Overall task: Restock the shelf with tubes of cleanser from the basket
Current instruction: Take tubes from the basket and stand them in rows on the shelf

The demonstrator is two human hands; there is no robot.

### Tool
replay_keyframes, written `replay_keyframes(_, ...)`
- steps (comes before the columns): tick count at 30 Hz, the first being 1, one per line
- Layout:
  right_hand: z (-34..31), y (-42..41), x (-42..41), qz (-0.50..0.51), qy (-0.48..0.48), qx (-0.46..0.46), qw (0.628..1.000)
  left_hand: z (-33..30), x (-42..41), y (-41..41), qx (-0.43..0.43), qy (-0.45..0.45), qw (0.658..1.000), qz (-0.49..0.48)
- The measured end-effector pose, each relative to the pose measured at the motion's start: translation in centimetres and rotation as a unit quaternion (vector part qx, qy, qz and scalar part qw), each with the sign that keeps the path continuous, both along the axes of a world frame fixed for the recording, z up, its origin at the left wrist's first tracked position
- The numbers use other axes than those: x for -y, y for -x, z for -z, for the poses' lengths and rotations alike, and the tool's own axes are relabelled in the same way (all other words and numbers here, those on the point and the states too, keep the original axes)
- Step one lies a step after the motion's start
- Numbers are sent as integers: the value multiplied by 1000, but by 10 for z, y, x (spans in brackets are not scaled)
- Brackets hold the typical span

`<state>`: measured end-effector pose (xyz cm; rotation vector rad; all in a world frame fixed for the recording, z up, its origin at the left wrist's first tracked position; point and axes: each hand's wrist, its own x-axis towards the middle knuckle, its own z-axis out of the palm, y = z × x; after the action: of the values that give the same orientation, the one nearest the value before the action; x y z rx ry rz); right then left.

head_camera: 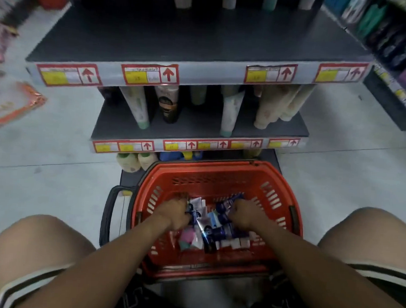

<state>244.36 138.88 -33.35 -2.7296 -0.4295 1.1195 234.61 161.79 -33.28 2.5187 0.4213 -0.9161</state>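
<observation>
A red plastic basket (pixel 219 176) stands on the floor between my knees. Several cleanser tubes (pixel 213 232), dark blue, white and pink, lie loose in its bottom. Both of my hands are down inside it. My left hand (pixel 174 212) is closed around blue and white tubes at the pile's left side. My right hand (pixel 244 215) grips dark blue tubes at the pile's right side. Beyond the basket rises the dark shelf unit (pixel 203 45); its upper board is mostly bare at the front, and the middle shelf (pixel 198 127) holds upright tubes.
Red-and-yellow price tags (pixel 149 74) run along the shelf edges. White bottles (pixel 135 161) stand on the lowest level by the basket's far left corner. An orange packet (pixel 16 111) lies on the floor at left. Another stocked rack (pixel 395 51) stands at right.
</observation>
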Motion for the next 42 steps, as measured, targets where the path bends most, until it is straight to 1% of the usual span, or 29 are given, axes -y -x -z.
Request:
replay_keyframes(5, -7, 36, 20, -10, -17, 9, 1000, -19, 12, 38, 33, -9, 999, -4)
replay_keyframes(9, -10, 56, 29, -6, -41, 37, 998, -34, 19, 55, 76, -23, 997, -15)
replay_keyframes(16, -1, 70, 44, 12, -35, 42, 998, -34, 33, 69, 94, -32, 995, -11)
replay_keyframes(22, 18, 53, 38, 7, -15, 11, 1000, -13, 27, 60, 80, -20, 996, -20)
replay_keyframes(27, 65, 33, 23, -24, 5, -28, 999, 26, 10, 38, 39, -5, 999, -27)
replay_keyframes(31, 110, 17, 21, -29, 23, -60, 998, 58, -1, 20, 8, 7, 1000, -27)
replay_keyframes(36, 109, 4, 8, -46, 61, -104, 992, 76, -7, 1, -9, 19, 999, -30)
replay_keyframes(42, 118, -16, 1, -61, 64, -92, 992, 87, -10, -13, -25, 28, 999, -39)
